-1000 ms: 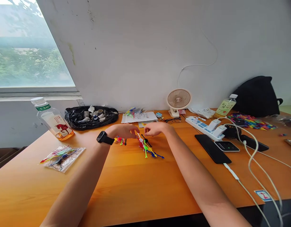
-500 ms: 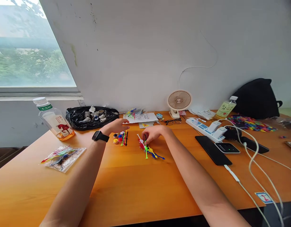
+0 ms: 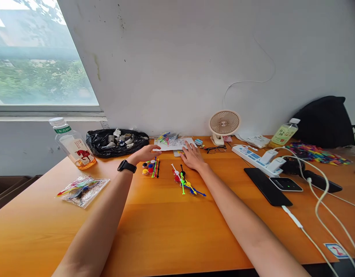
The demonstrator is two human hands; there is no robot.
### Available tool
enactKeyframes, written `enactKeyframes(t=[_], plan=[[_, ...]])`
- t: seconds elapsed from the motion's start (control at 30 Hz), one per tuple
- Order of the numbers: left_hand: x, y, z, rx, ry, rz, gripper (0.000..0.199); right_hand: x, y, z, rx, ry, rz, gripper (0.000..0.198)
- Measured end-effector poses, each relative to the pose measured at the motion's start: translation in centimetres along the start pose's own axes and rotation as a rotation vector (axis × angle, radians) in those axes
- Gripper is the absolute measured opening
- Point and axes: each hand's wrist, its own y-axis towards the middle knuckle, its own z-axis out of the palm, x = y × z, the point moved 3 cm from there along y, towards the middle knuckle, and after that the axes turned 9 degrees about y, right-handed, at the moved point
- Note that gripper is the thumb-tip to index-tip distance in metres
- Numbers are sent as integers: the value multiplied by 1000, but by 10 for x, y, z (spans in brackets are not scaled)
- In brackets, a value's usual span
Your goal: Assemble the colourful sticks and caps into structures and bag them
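My left hand [image 3: 144, 154], with a black watch [image 3: 127, 166] on its wrist, hovers open with fingers stretched out. Just below it are small round pieces [image 3: 151, 168] in several colours, beside a row of thin coloured sticks [image 3: 156, 169]. My right hand [image 3: 191, 156] is also open, fingers spread, over the near edge of a white printed sheet [image 3: 177, 144]; whether it touches the sheet I cannot tell. Nearer to me than that hand lies a loose cluster of plastic arrow-shaped pointers [image 3: 183, 181] in white, black, green, yellow and blue, with something red among them.
On the left are a clear zip bag [image 3: 84, 190] of coloured parts, a drink bottle [image 3: 75, 148] and a black plastic bag [image 3: 116, 143] of scraps. A fan [image 3: 224, 123] and glasses [image 3: 215, 149] stand behind. Rightward are a power strip [image 3: 254, 157], a phone [image 3: 267, 186] and cables.
My right hand has let go of the pointer cluster and moved away from me to the white sheet, its fingers spreading. My left hand stays much as before. The view has shifted slightly left.
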Motion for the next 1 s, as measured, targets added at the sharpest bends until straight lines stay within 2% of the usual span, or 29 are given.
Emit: enactKeyframes(t=[0.07, 0.2, 0.33, 0.5, 0.77, 0.9, 1.0], plan=[[-5, -3, -2, 29, -73, 3, 73, -2, 0, 2, -3, 4, 22, 54], [-19, -11, -5, 103, -201, 44, 71, 1, 1, -2, 10, 28, -22, 60], [-27, -15, -8, 114, -214, 59, 67, 4, 1, -1, 33, 44, -62, 61], [-25, -13, -6, 126, -217, 78, 71, 10, 7, 11, 52, 39, -130, 58], [-22, -9, 0, 119, -277, 89, 71, 12, 14, 23, 64, 77, -137, 64], [-24, -10, 0, 104, -263, 91, 65, 11, 14, 23, 19, 132, -154, 58], [-27, -10, -7, 18, -298, 99, 57, 9, 18, 7, -127, 230, -186, 43]])
